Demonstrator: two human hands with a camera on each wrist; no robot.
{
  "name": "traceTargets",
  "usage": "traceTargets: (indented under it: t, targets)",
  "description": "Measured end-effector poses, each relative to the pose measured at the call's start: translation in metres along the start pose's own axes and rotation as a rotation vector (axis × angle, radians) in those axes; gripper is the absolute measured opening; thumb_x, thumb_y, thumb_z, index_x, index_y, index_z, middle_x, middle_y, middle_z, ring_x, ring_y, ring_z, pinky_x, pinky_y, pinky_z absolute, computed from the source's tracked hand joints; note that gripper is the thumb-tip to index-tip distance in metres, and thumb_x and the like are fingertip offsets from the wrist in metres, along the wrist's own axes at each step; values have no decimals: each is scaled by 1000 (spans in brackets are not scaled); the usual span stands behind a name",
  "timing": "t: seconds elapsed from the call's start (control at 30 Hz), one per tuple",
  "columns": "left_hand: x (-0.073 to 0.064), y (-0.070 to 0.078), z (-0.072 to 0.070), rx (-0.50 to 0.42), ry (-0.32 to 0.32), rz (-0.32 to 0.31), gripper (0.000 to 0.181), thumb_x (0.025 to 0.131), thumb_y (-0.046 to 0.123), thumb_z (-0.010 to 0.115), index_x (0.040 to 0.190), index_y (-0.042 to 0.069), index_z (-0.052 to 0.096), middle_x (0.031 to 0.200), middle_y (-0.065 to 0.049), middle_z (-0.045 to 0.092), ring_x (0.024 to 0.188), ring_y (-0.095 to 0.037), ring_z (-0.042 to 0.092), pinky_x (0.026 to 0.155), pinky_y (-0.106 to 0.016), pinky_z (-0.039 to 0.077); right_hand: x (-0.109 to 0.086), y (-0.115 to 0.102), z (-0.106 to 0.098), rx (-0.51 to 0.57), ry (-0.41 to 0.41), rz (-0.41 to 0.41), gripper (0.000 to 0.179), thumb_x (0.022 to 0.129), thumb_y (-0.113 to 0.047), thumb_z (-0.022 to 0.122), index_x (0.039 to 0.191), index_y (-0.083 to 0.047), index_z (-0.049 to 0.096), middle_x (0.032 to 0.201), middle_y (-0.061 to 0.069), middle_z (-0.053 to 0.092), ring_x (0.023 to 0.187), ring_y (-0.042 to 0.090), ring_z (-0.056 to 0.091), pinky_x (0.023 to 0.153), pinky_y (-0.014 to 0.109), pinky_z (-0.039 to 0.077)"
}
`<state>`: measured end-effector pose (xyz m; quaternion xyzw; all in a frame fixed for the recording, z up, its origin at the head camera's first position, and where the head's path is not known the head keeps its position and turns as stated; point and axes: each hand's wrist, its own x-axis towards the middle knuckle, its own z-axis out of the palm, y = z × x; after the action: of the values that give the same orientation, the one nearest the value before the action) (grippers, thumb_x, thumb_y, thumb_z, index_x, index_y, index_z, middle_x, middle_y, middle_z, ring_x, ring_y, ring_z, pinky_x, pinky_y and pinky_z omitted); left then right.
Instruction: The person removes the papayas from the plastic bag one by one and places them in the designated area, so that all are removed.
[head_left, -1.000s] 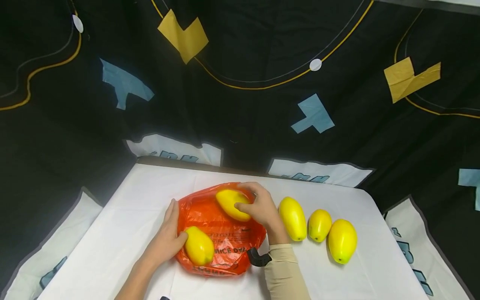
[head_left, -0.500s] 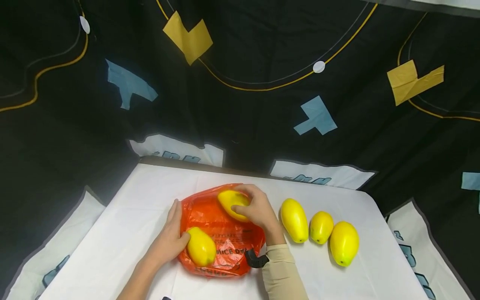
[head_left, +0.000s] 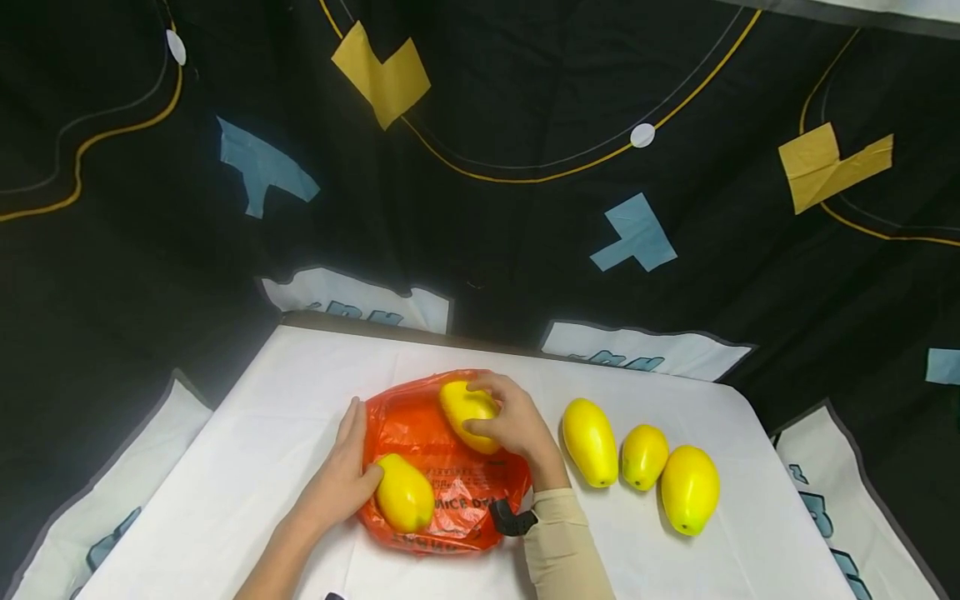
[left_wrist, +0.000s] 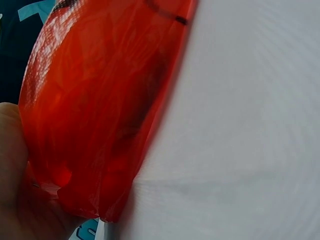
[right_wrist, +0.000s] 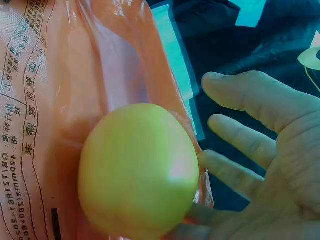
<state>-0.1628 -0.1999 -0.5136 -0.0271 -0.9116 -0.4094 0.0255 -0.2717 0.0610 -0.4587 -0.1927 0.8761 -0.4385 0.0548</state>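
A red plastic bag point(head_left: 420, 433) with dark print lies on the white table. Two glossy yellow mango-shaped fruits lie bare against its film: a nearer fruit point(head_left: 405, 493) and a farther fruit point(head_left: 459, 408). At the bag's left edge my left hand point(head_left: 337, 479) holds the film, its thumb beside the nearer fruit and its fingers along the outside. My right hand point(head_left: 517, 425) is spread beside the farther fruit. In the right wrist view, a gap separates the upper fingers point(right_wrist: 242, 140) from that fruit, while the lower fingers are partly hidden by it.
Right of the bag stand a long yellow fruit point(head_left: 588, 442), a small fruit point(head_left: 644, 457) and a large fruit point(head_left: 690, 490). A black wrist mount point(head_left: 513, 518) sits by the right sleeve. Behind the white table point(head_left: 300, 375) hangs a black patterned cloth point(head_left: 487, 233).
The farther fruit has turned a little and shows more of its surface, and my right fingers have loosened around it. My left hand keeps its hold on the bag. The head view shifted slightly.
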Motion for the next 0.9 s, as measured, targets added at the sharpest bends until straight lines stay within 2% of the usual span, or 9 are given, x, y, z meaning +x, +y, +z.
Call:
traceTargets:
  t: [0.13,0.27,0.47,0.63,0.9]
  targets:
    - [1,0,0,1,-3,1,90,88,10,57,156,4,-1,163,-11,-10,146,-37,13,110,-56,25,-3,-1,1,-28,-36,37,54,70,-20,84,120,-22,66,145,3,47,126,29,46,103,53,42]
    - [1,0,0,4,0,6,90,88,10,57,156,4,-1,163,-12,-9,146,-37,12,111,-56,25,-4,-3,3,-67,-80,14,55,71,-18,84,122,-20,65,141,7,47,122,29,45,101,51,43]
    - [1,0,1,3,0,3,90,88,11,57,156,5,-2,163,-12,-9,146,-37,13,111,-56,25,-5,-5,6,-128,-112,33,60,70,-22,86,125,-26,64,129,3,48,105,24,49,88,42,50]
    - [1,0,2,-4,-4,7,90,88,10,57,156,3,-1,162,-13,-8,146,-37,13,111,-56,24,-8,-2,8,-102,-128,68,59,71,-24,86,124,-30,62,132,1,46,108,24,48,89,44,50]
    - [1,-1,1,0,-15,0,90,88,11,57,156,5,-3,162,-10,-12,147,-36,9,112,-57,21,-9,-1,11,-103,-118,11,59,69,-22,87,122,-28,63,132,1,45,109,23,47,87,41,50]
